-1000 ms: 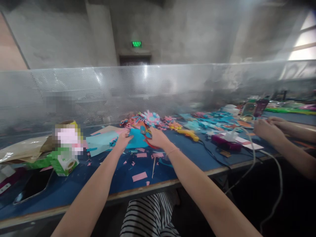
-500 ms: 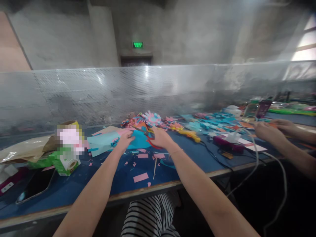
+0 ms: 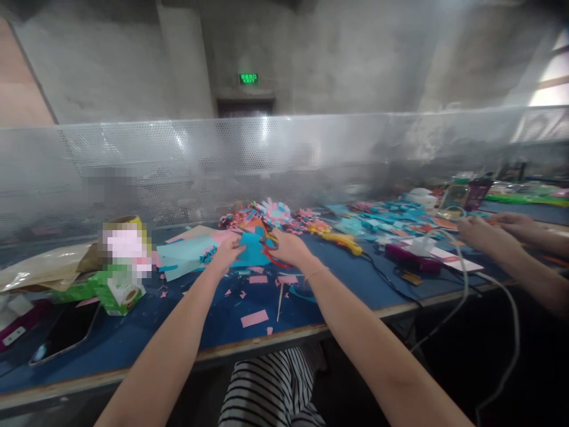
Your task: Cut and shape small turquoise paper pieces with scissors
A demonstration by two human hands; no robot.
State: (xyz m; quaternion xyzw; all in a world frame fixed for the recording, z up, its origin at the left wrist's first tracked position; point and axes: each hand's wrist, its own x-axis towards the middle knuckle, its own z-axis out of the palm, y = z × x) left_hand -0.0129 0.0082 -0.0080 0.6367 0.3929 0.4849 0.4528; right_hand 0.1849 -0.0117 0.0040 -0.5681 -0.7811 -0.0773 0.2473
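My left hand [image 3: 230, 251] is closed on the edge of a sheet of bright blue paper [image 3: 252, 249]. Red-handled scissors [image 3: 272, 256] are in my right hand [image 3: 288, 248], at the paper's right side. How far the blades are spread cannot be made out. Behind my hands lies a heap of pink, blue and orange fringed paper flowers [image 3: 275, 212]. A light blue sheet [image 3: 180, 258] with small curled blue bits [image 3: 207, 255] on it lies left of my left hand. Pink paper scraps [image 3: 254, 318] and a thin stick [image 3: 280, 302] lie nearer the table edge.
A yellow glue gun [image 3: 344, 242] with a black cord lies to the right, beside a purple power strip [image 3: 413, 256] with a white cable. Another person's hands [image 3: 493, 234] work further right. A phone [image 3: 66, 332] and a green box [image 3: 119, 290] are on the left.
The blue paper has shifted slightly between my hands and shows a changed outline beside the scissors. Both hands keep nearly the same place.
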